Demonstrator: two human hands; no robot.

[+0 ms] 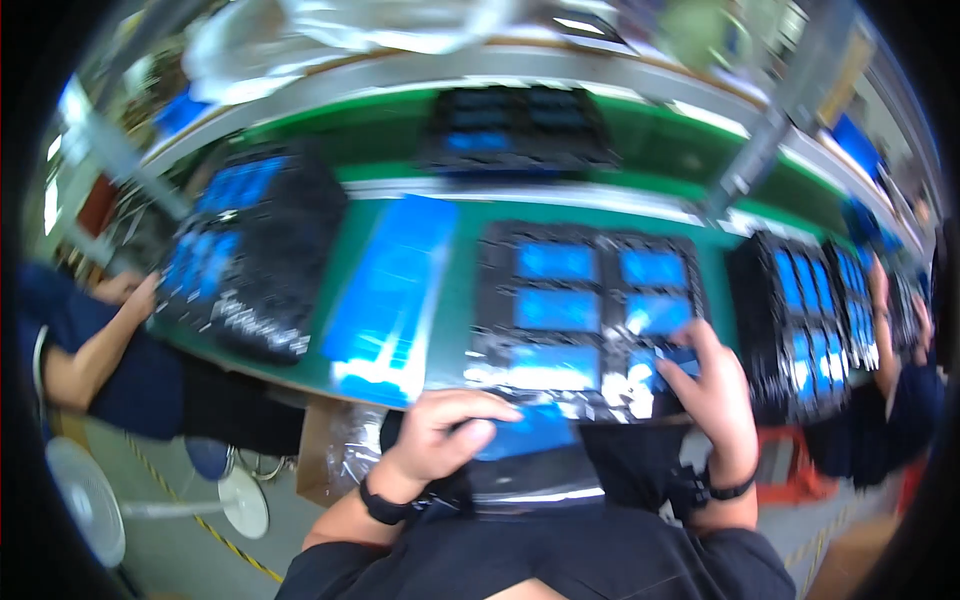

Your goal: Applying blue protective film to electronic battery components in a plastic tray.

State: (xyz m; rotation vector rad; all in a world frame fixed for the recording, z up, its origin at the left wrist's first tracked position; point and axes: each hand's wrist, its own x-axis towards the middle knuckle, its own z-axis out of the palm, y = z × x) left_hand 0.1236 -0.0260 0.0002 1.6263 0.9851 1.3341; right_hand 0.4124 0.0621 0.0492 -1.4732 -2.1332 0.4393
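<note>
Touching one blue piece (535, 432), the left hand (445, 432) is half-curled, grip unclear; the right hand (717, 390), fingers bent, grip likewise unclear, is at one black tray (609, 300) showing six blue rectangles (557, 310); leftward lie one long blue sheet (395, 280), one tray stack (285, 245); any lettering is too blurred.

Bright light, blurred fisheye view
White glare streaks the lower end of the blue film sheets (395, 290) and the lower edge of the black tray (488, 300); plastic bags (250, 55) at upper left smear, straight edges bow, corners fall to black.
</note>
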